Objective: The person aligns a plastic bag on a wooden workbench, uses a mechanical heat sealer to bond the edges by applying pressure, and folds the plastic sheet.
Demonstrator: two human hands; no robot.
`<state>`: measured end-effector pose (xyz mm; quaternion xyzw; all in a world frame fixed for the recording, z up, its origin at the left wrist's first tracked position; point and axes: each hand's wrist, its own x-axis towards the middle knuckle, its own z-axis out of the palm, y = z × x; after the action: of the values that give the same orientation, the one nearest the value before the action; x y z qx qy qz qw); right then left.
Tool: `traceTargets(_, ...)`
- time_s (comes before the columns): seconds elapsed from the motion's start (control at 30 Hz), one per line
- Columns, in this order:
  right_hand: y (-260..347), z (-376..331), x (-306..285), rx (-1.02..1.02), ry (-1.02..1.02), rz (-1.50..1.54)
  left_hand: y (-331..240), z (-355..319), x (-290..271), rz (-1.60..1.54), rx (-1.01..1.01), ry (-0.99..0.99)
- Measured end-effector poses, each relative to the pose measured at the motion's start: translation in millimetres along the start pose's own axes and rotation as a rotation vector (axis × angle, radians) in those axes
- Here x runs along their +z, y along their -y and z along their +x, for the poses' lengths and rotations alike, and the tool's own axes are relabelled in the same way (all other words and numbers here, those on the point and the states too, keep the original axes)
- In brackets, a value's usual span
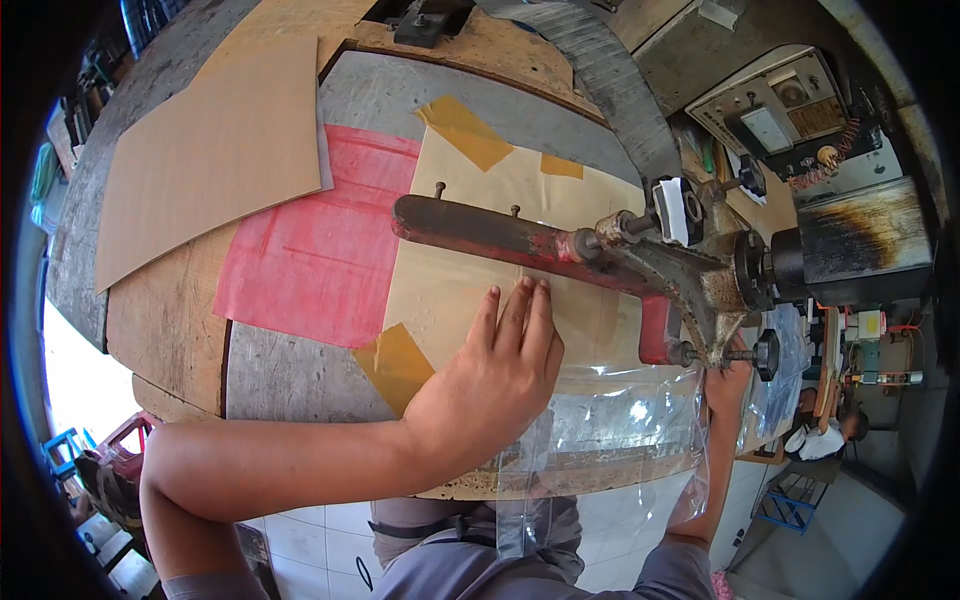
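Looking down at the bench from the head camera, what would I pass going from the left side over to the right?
Cardboard sheet → red sheet → left hand flat on the tan sheet → rusty lever arm → right hand at the clear plastic bag's edge → scorched metal box.

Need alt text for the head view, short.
A person's left hand presses a clear plastic bag flat on a worn workbench under a rusty red sealing arm. The right hand grips the bag's far edge beside the machine.
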<state>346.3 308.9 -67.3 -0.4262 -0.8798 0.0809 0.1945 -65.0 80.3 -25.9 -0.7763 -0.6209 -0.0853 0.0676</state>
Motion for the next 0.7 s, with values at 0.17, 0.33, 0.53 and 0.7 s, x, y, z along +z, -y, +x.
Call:
traceTargets(0.17, 1.4, 1.4, 0.6, 0.029, -0.008, 0.047, -2.5, -0.8, 0.8, 0.012, -0.013, 0.008)
traceTargets(0.33, 1.7, -0.2, 0.5, 0.045, -0.005, 0.081, -2.8, 0.5, 1.0, 0.018, -0.005, 0.014)
traceTargets(0.53, 3.8, 3.5, -0.2, 0.001, -0.016, 0.031, -1.6, -0.3, 0.8, 0.039, 0.011, 0.020)
traceTargets(0.7, 6.3, 3.6, -0.3, 0.017, -0.019, 0.045, -0.6, -0.7, 1.7, 0.055, 0.029, 0.007)
